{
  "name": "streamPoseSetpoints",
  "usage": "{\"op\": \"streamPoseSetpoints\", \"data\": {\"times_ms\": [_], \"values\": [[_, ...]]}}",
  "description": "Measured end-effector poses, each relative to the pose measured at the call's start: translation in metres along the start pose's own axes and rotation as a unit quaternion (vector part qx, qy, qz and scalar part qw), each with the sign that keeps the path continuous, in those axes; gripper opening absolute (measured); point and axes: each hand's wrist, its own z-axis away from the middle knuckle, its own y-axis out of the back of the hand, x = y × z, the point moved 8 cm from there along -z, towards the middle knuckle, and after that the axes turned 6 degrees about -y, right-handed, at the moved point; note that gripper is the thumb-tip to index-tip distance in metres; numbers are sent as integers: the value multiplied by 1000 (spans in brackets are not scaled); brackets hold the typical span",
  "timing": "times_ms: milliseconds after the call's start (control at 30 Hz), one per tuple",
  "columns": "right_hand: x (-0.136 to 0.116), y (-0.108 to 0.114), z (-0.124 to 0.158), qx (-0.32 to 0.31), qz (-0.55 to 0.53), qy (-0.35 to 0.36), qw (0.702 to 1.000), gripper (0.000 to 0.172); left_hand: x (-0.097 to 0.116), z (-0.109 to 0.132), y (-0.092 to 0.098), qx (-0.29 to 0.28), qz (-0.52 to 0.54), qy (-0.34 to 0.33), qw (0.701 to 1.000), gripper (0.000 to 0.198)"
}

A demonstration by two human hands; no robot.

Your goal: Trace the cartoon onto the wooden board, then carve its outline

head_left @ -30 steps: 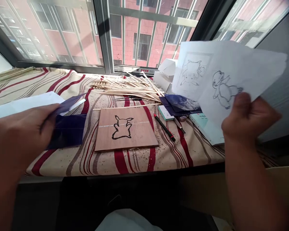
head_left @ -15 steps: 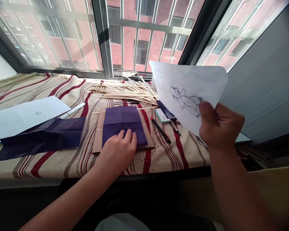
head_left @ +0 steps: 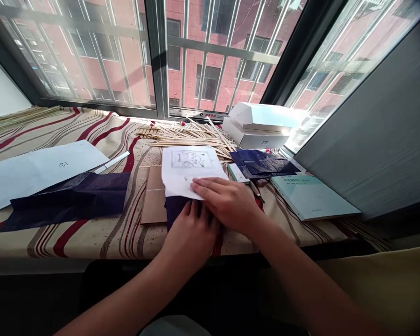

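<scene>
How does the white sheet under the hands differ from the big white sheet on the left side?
The drawing sheet carries a framed sketch; the big sheet shows only one tiny mark. The drawing sheet lies on dark blue paper over a wooden board, pressed by the right hand; the big sheet lies on the striped cloth with no hand on it. Both are white paper lying flat.

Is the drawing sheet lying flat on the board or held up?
Flat: the drawing sheet lies on purple carbon paper over the wooden board, right hand pressing it.
</scene>
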Motion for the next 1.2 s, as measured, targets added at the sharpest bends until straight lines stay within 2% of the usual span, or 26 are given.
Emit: {"op": "streamPoseSetpoints", "data": {"times_ms": [100,133,200,267,367,533,600,700,733,800,867,900,1000,1100,1200], "values": [[-8,-13,8,-22,9,25,999,35,8,34,15,110,23,-24,993,37],[-11,-15,10,-32,11,31,999,35,9,46,17,123,24,-31,992,40],[-17,-15,13,-35,19,41,998,36,2,66,18,131,4,-16,991,41],[-23,-12,15,-21,31,54,998,36,-8,77,16,114,-8,5,993,42],[-30,-12,18,-15,52,61,997,37,-19,78,11,91,5,18,996,44],[-35,-25,23,-65,56,51,995,35,-19,80,8,88,33,18,995,41],[-36,-29,23,-74,61,47,994,36,-14,92,14,106,42,6,993,40],[-38,-31,23,-78,71,46,993,37,-8,114,33,162,94,-24,982,48],[-38,-32,23,-80,73,46,993,37,-7,117,37,155,118,-50,980,53],[-39,-33,24,-89,73,41,993,37,-14,114,43,155,135,-55,977,53],[-38,-31,25,-98,61,28,993,36,-33,104,42,154,76,0,985,49],[-38,-30,27,-105,48,19,993,37,-41,98,36,131,41,18,990,45],[-38,-25,30,-142,-21,1,990,54,-48,87,16,95,5,0,995,49],[-35,-30,29,-198,-99,4,975,68,-49,91,3,80,4,-9,997,54],[-14,-52,27,-298,-134,22,945,82,-47,96,3,80,5,-20,997,55]]}}
